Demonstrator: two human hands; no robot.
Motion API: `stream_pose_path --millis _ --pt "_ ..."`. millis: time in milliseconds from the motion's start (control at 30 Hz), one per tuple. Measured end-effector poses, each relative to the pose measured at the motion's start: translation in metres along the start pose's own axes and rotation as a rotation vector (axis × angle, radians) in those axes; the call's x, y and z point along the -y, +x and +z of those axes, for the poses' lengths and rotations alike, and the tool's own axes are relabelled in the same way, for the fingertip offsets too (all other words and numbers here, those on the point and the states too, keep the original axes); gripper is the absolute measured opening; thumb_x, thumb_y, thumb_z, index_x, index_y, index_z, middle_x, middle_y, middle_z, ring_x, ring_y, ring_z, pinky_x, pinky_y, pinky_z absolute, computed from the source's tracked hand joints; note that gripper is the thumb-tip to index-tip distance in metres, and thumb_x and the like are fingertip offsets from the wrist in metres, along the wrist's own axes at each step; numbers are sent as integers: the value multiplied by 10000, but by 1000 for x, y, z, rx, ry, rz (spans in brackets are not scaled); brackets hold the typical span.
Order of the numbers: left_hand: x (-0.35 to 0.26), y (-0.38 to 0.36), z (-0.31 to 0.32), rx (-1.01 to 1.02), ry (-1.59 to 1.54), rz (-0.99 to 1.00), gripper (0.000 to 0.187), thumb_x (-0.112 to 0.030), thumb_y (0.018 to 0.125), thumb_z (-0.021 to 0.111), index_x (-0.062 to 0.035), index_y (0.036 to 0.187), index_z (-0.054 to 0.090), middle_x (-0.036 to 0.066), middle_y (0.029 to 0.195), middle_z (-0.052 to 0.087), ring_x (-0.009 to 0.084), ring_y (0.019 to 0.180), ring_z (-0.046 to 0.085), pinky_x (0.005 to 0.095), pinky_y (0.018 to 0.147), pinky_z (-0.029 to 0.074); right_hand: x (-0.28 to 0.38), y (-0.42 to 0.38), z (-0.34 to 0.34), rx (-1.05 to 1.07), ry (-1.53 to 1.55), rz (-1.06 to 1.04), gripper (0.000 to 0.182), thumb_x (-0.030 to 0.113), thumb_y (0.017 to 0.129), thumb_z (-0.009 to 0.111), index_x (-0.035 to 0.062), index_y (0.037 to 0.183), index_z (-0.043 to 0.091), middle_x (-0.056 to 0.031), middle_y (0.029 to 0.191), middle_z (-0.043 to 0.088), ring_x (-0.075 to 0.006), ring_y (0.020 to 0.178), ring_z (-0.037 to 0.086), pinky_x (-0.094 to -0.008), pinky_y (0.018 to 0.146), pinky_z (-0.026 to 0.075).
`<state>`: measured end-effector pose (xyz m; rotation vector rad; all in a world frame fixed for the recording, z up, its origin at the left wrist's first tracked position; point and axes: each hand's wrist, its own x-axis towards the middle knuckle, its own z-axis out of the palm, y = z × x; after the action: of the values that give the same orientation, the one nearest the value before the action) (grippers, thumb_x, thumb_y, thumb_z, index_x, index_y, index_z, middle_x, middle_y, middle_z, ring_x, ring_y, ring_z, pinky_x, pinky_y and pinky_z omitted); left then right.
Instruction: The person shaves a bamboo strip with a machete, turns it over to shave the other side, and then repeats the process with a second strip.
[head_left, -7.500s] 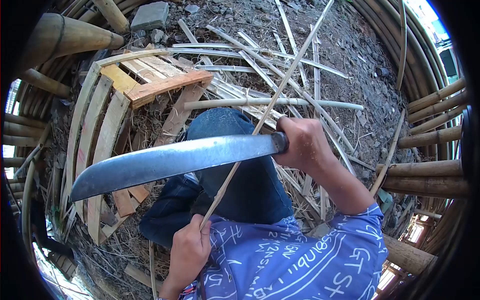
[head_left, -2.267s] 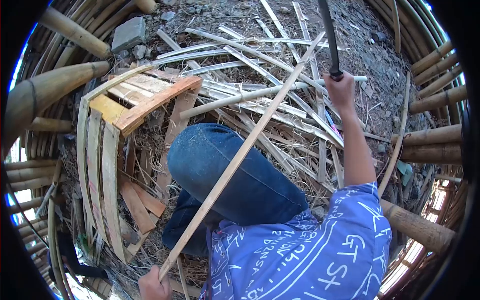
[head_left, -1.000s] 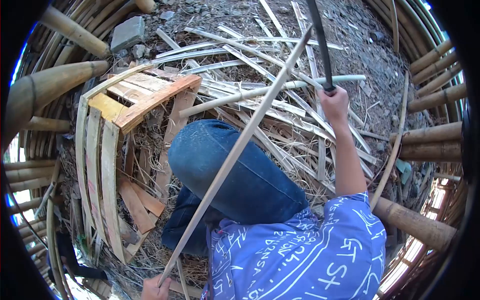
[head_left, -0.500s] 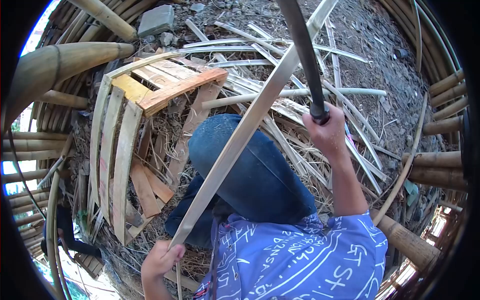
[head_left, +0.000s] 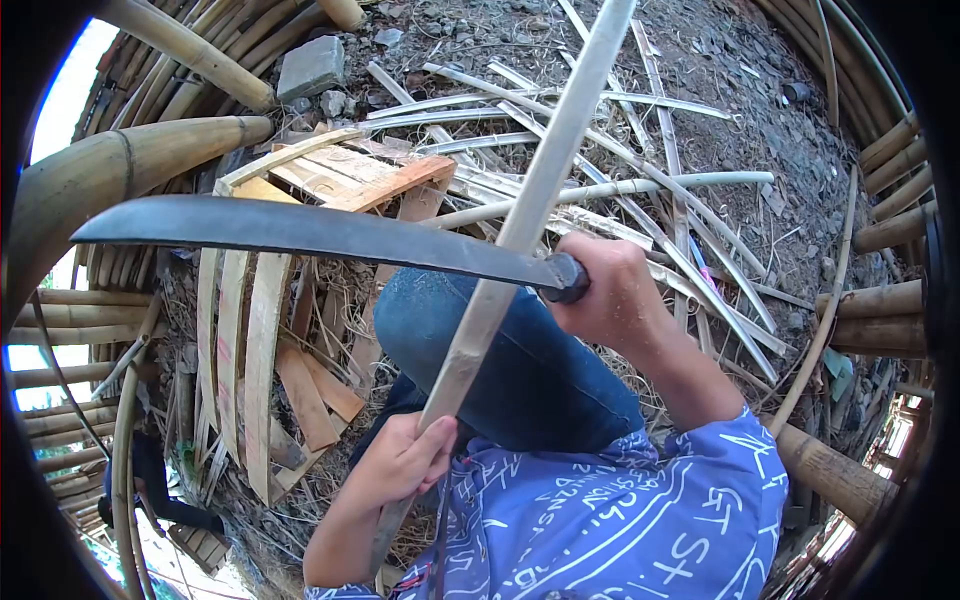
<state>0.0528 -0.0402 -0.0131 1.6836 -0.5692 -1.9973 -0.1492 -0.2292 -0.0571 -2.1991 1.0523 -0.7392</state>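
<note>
My right hand [head_left: 613,296] is wrapped round the dark handle of a machete [head_left: 300,228]. Its long curved blade points left and crosses over a split bamboo strip [head_left: 572,120] in this view. My left hand [head_left: 408,458] grips that strip near its lower end, thumb along its face. The strip slants up and away past my bent knee [head_left: 425,315] to the top of the view. Below the left hand, its tail runs along my forearm.
A small wooden stool or frame [head_left: 395,182] with pale slats stands ahead on the left. Several bamboo strips [head_left: 640,180] and shavings litter the ground. Thick bamboo poles [head_left: 150,150] jut in from the left, near a concrete block [head_left: 311,68]. Another person [head_left: 155,480] is at lower left.
The machete has swung from pointing up to lying leftward across the strip. My left hand has moved up and right, now further along the strip, which stands steeper.
</note>
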Motion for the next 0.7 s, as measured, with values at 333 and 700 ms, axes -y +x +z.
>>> stream_pose_path --millis 333,700 --pt "0 15 21 -69 -30 95 375 -293 991 471 -59 700 433 2 484 408 62 378 380 219 361 307 -37 15 10 15 -350 -25 180 139 630 668 26 674 536 -177 603 596 -343 593 631 -422 568 518" --pt "8 11 20 -23 -145 45 363 -275 995 462 -58 703 457 -19 515 422 40 422 394 210 381 302 -60 28 -13 -89 -101 225 104 95 715 640 -2 698 607 -177 590 603 -296 552 637 -356 525 479"
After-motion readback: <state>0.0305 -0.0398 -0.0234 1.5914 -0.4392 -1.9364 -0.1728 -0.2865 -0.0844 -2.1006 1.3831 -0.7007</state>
